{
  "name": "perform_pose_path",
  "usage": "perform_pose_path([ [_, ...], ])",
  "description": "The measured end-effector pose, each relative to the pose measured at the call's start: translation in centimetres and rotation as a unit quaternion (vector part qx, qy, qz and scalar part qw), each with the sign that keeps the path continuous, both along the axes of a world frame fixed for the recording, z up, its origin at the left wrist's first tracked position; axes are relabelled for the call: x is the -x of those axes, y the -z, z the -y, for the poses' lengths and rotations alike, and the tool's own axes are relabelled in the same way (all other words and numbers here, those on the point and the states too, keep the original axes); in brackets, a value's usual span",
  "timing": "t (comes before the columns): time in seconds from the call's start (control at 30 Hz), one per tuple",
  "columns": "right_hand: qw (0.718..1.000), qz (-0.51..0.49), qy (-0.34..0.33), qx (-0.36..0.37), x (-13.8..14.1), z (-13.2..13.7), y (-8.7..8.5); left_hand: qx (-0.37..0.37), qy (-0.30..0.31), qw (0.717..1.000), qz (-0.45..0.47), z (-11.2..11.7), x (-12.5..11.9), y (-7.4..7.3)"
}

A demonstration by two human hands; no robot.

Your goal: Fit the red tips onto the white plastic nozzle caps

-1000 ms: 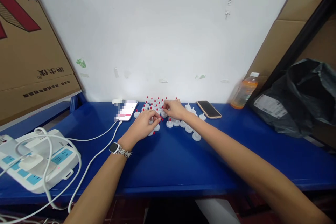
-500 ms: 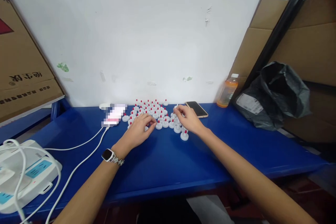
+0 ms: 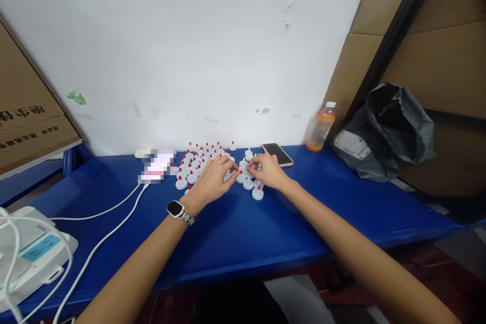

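Both hands come closer together than in the earlier frame: the left hand (image 3: 216,180) shifts toward the dark phone (image 3: 279,155), so that the gap between the two sets of fingertips becomes narrow, and the view also turns a little to the right. Thumb and forefinger of the left hand are brought near each other; the right hand (image 3: 269,170) bends its fingers into a similar pinching shape. I cannot tell if either one grips some small piece, because the tips are too small to see well.

Between the fingertips, slightly toward the person, sits a white cap with red tip (image 3: 240,177). It is upright, with its long axis, the nozzle, pointing up, and its place is to the left of the dark phone and nearer to the person. Left fingertips appear to be the nearer ones to it, while the right fingertips are close to other caps (image 3: 248,184), partly hidden. One plain white cap (image 3: 248,155) stands beyond the right fingers, near the left edge of the dark phone.

Further left of the dark phone spreads a group of red-tipped caps (image 3: 181,184), partly covered by the left hand. All these are on the blue table (image 3: 266,243). To the right of the dark phone stands a bottle (image 3: 321,129).
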State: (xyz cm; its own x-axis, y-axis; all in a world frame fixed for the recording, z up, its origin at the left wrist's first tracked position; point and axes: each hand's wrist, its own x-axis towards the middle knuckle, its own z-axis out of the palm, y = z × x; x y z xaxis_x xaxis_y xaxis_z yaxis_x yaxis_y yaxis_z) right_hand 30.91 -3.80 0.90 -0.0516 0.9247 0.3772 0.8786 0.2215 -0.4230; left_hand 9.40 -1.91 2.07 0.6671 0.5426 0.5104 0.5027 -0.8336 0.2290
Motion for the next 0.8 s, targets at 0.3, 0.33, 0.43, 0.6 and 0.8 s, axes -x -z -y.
perform_pose_path([
  [0.3,0.936,-0.315,-0.159,-0.017,5.7,0.7,-2.6,-0.011,-0.048,0.997,0.052,0.0,2.9,0.1],
  [0.33,0.930,-0.323,-0.173,-0.012,6.5,0.5,-2.8,-0.004,-0.055,0.997,0.049,-0.1,3.7,0.2],
  [0.43,0.946,-0.275,-0.173,-0.016,8.1,-0.3,-2.8,0.008,-0.081,0.995,0.060,-0.4,6.5,0.7],
  [0.6,0.989,0.035,-0.140,-0.021,9.6,-2.0,-1.8,0.011,-0.119,0.991,0.063,-0.5,10.1,1.8],
  [0.8,0.970,0.214,-0.116,0.018,11.4,-3.7,-1.3,0.022,-0.117,0.992,0.049,-0.5,10.3,1.9],
])
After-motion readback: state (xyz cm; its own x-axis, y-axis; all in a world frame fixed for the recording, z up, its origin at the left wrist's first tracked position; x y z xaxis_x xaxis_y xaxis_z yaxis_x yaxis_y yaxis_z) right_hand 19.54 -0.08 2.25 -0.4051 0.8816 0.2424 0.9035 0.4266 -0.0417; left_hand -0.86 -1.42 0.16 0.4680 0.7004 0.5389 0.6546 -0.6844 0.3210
